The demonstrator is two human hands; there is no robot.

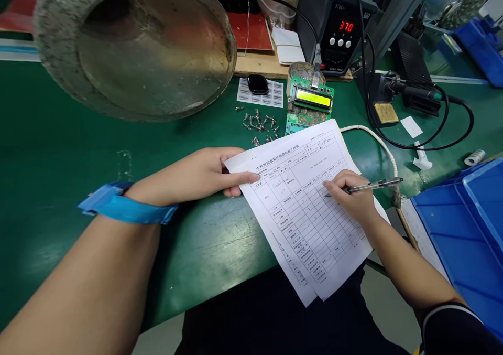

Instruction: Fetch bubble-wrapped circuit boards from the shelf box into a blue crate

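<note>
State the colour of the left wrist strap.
The wrist strap is bright blue, shown best in the head view.

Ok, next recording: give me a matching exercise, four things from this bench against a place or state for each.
Things:
1. pen
2. wrist strap
3. screws
4. soldering station

Places or states:
A. showing red digits
B. around the left arm
C. held in the right hand
D. loose on the green mat

Pairs: 1-C, 2-B, 3-D, 4-A.
</note>
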